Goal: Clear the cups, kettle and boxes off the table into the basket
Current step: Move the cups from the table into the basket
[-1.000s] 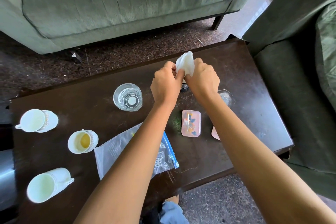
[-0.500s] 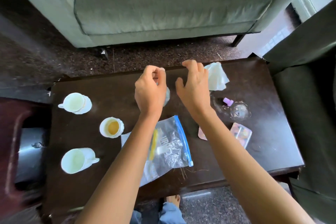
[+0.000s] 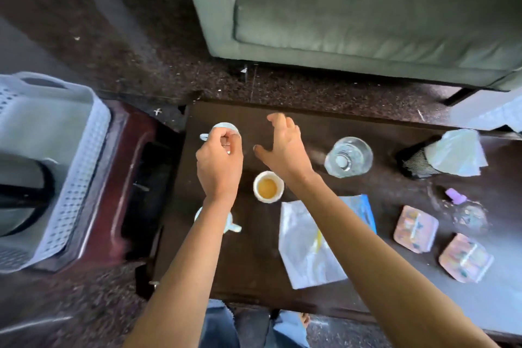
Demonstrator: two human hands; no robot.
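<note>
At the far left of the frame a white perforated basket [image 3: 84, 167] sits on a reddish stool [image 3: 124, 192], with the dark kettle [image 3: 22, 192] already inside it. To its right begins the dark counter [image 3: 254, 271].

Near the counter's upper left corner the left hand [image 3: 220, 161] is curled over a white cup [image 3: 224, 128], its fingers bent around the rim; whether they actually grip it I cannot tell. Below that wrist a second white cup [image 3: 230, 224] lies mostly hidden under the forearm, handle pointing right. Just right of the wrist stands a third cup [image 3: 268, 186] holding yellowish liquid.

The right hand [image 3: 285, 147] hovers above the counter beside the left one, fingers spread wide, holding nothing. A clear plastic zip bag [image 3: 308, 246] lies flat under the right forearm. Further right, a clear drinking glass [image 3: 348, 157] stands upright. Beyond it, toward the upper right, a white crumpled tissue [image 3: 457, 154] rests against a dark holder [image 3: 415, 161]. Lower right, two pinkish patterned boxes [image 3: 416, 227] lie near each other, with a small purple-capped item [image 3: 454, 196] just above them. A grey-green sofa [image 3: 367, 8] fills the top of the frame.
</note>
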